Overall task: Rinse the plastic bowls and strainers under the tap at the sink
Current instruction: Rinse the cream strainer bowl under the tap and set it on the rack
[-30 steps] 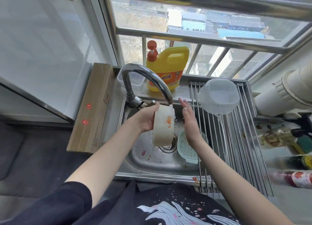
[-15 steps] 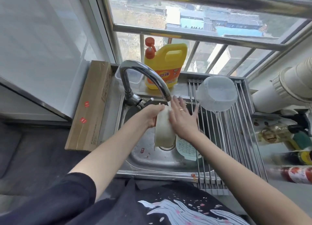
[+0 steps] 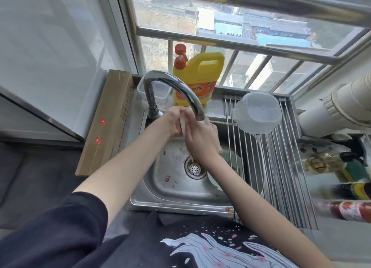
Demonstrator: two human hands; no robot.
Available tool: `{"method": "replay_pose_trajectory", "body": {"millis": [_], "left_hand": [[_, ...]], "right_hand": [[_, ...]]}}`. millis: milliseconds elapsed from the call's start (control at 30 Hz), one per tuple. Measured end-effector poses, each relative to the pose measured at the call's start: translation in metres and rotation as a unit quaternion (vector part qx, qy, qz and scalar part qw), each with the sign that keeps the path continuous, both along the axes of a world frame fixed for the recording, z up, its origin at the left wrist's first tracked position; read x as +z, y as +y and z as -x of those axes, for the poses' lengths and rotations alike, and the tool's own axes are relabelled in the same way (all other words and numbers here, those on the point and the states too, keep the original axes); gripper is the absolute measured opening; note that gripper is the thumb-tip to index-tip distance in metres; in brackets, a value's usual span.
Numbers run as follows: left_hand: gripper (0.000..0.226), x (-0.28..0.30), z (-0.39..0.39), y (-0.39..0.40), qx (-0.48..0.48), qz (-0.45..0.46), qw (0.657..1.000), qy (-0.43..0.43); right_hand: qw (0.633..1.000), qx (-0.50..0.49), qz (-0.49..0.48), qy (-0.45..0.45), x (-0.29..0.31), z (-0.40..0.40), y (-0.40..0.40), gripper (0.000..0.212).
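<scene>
A white plastic bowl (image 3: 183, 124) stands on edge under the curved steel tap (image 3: 181, 91), mostly hidden between my hands. My left hand (image 3: 172, 123) grips its rim from the left. My right hand (image 3: 201, 141) presses flat against its other side, fingers spread. A second translucent bowl (image 3: 258, 113) lies upside down on the roll-up drying rack (image 3: 281, 167). Only a pale edge of a strainer (image 3: 213, 181) shows in the steel sink (image 3: 176, 179), under my right forearm.
A yellow detergent jug (image 3: 198, 79) with an orange pump stands behind the tap beside a clear container (image 3: 160, 91). A long cardboard box (image 3: 108, 121) lies left of the sink. Sauce bottles (image 3: 345, 187) crowd the right counter below a white pipe (image 3: 341, 109).
My right hand moved from apart onto the bowl and now rubs it. Both hands lifted the bowl closer to the tap's spout.
</scene>
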State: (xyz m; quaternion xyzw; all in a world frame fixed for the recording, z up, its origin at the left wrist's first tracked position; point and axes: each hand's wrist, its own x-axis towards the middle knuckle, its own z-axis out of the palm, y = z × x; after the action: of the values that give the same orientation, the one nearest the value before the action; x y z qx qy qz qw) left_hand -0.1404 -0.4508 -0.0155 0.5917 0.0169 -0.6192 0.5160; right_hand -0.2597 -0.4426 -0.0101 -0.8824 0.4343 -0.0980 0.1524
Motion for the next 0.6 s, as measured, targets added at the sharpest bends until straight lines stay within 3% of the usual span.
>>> {"method": "replay_pose_trajectory", "body": {"millis": [67, 167, 267, 367, 467, 533, 600], "left_hand": [[0.03, -0.005, 0.016, 0.008, -0.032, -0.003, 0.999, -0.036], [0.036, -0.011, 0.041, 0.012, -0.048, -0.059, 0.966, -0.249], [0.041, -0.001, 0.047, 0.016, -0.103, -0.054, 0.929, -0.351], [0.035, 0.007, 0.046, 0.02, -0.172, -0.029, 0.913, -0.369], [0.036, 0.012, 0.037, 0.02, -0.223, 0.005, 0.894, -0.389], [0.041, 0.018, 0.025, 0.021, -0.22, 0.041, 0.925, -0.308], [0.054, 0.02, 0.012, 0.022, -0.208, 0.046, 0.958, -0.195]], "right_hand": [[0.993, -0.088, -0.066, 0.038, 0.005, -0.006, -0.017, 0.041], [0.937, -0.166, -0.305, -0.04, 0.012, -0.006, -0.031, 0.025], [0.932, -0.154, -0.326, -0.044, 0.009, 0.0, -0.044, 0.022], [0.907, -0.124, -0.402, 0.004, 0.011, 0.011, -0.054, 0.023], [0.804, -0.194, -0.542, -0.15, 0.008, 0.02, -0.054, 0.026], [0.724, -0.215, -0.599, -0.264, -0.005, 0.029, -0.05, 0.022], [0.672, -0.225, -0.632, -0.314, -0.021, 0.039, -0.044, 0.032]]}}
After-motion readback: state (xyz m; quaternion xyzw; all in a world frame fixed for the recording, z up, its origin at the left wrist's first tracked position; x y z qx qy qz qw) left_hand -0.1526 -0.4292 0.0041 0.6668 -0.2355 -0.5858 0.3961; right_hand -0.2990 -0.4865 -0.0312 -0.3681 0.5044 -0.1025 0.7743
